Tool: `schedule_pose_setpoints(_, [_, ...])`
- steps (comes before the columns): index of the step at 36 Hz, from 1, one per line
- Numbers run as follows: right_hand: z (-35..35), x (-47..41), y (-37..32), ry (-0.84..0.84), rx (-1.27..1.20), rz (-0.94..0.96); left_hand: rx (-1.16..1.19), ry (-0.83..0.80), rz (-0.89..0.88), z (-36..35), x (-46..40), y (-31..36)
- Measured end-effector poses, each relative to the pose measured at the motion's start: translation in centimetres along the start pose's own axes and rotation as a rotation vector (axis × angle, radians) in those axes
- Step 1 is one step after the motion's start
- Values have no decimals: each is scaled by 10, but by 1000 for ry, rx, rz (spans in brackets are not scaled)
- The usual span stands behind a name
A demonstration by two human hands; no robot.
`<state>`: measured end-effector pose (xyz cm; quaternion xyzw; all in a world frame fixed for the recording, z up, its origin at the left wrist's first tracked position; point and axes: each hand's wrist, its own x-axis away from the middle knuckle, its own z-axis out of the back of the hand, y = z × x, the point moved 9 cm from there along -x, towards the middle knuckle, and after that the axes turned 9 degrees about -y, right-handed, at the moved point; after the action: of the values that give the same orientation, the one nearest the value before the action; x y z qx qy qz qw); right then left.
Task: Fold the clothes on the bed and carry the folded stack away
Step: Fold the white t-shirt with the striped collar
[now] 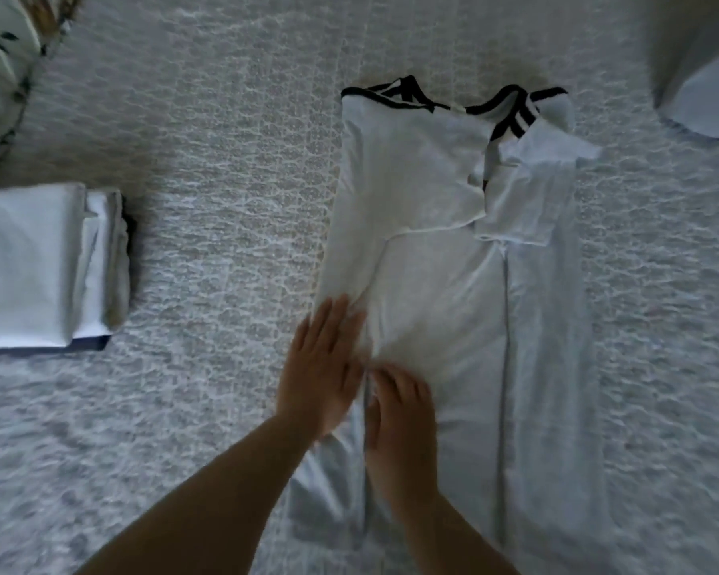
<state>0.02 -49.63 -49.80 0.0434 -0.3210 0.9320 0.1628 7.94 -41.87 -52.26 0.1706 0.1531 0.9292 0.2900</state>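
A white shirt (436, 226) with black trim at the collar and black stripes on the shoulders lies lengthwise on the bed (225, 201). Both of its sides are folded in toward the middle. My left hand (322, 367) lies flat with straight fingers on the shirt's left folded edge. Beside it, my right hand (403, 425) rests on the lower middle of the shirt, fingers bent down onto the cloth; whether they pinch it is unclear. A stack of folded white clothes (46, 267) sits at the left edge of the bed.
A floral pillow (5, 76) lies at the top left. Another white garment (698, 64) with a dark part lies at the top right corner. The textured bedspread stretches between the stack and the shirt.
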Motion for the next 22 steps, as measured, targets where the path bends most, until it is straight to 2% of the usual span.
schedule_pose_setpoints(2, [-5, 19, 1, 3, -159, -94, 75, 76, 4, -4, 45, 2])
schedule_pose_setpoints(4, [-17, 35, 5, -50, -320, -222, 192, 125, 90, -12, 83, -2])
schedule_pose_setpoints(8, [-30, 55, 7, -128, -405, -408, 706, 253, 609, -21, 138, -31])
schedule_pose_setpoints(10, [-36, 59, 8, -176, -440, -472, 880, 232, 811, -35, 153, -39])
schedule_pose_setpoints(13, [-45, 64, 7, -277, -439, -512, 831, 127, 814, -37, 155, -37])
schedule_pose_setpoints(16, [-40, 72, 8, -217, -462, -518, 766, 119, 774, -32, 161, -36])
schedule_pose_setpoints(18, [-38, 82, 11, -184, -370, -530, 695, 113, 774, -32, 169, -38])
schedule_pose_setpoints(22, [-51, 99, 21, -345, -107, -592, 498, -52, 822, -40, 179, -35])
